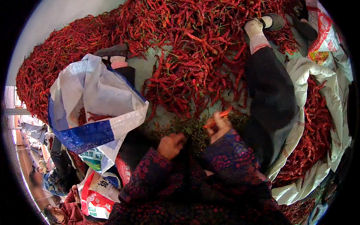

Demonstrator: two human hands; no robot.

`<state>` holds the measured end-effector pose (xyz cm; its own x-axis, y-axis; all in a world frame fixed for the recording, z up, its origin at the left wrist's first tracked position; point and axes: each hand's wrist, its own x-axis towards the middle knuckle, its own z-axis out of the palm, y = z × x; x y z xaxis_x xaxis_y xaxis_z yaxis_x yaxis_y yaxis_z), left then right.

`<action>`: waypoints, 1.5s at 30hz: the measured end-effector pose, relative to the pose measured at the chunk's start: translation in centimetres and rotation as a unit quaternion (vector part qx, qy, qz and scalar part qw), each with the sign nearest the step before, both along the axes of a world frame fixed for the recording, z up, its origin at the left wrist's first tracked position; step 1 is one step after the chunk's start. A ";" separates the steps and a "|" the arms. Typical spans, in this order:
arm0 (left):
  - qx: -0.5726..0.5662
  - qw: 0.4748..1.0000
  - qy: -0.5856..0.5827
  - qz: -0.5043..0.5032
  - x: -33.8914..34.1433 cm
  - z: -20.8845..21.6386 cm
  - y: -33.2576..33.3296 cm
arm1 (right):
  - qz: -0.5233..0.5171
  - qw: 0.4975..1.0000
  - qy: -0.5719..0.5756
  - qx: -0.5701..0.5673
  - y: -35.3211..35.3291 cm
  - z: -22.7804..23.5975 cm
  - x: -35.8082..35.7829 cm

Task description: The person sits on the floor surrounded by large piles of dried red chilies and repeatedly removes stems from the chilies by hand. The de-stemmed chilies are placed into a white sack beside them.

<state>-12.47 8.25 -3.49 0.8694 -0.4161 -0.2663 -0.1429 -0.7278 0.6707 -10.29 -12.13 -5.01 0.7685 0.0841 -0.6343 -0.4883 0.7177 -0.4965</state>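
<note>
My right hand (219,126) is closed round a slim, bright orange object (226,112). Its ends stick out past the fingers, and its exact kind is hidden by the grip. To its left, my left hand (171,145) has its fingers curled together; whatever may be in them does not show. Both hands hover over a low heap of green-brown stems and scraps (195,131) between my legs. Just beyond them lies a spread of dried red chillies (191,77), many with stalks on, running up into a large pile.
On the left stands an open white and blue woven sack (97,93) with some chillies inside. A pale sack (296,150) full of chillies is by my right leg (272,90). A red and white bag (98,195) and other people sit at lower left.
</note>
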 end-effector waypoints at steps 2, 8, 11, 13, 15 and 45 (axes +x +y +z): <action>0.036 0.983 -0.094 -0.153 -0.5 -0.4 -0.5 | -0.056 0.992 -0.016 0.116 -1.5 -1.4 -0.2; -0.142 0.981 -0.133 0.027 7.1 0.1 -6.4 | 0.036 0.891 -0.051 0.450 -2.4 -5.6 -1.2; -0.063 0.978 -0.199 -0.033 9.4 -2.5 -9.1 | -0.125 0.954 0.092 0.255 -0.9 -3.1 -0.9; 0.045 0.982 -0.180 -0.025 9.7 -4.4 -11.0 | -0.036 0.971 0.097 0.215 -1.2 -2.3 -0.7; 0.125 0.975 -0.181 -0.006 10.0 -6.5 -12.2 | -0.010 0.977 0.067 0.200 -1.2 -2.1 -0.7; 0.127 0.962 -0.185 0.158 14.2 -8.4 -11.8 | -0.124 0.989 0.079 0.027 0.1 -1.1 1.5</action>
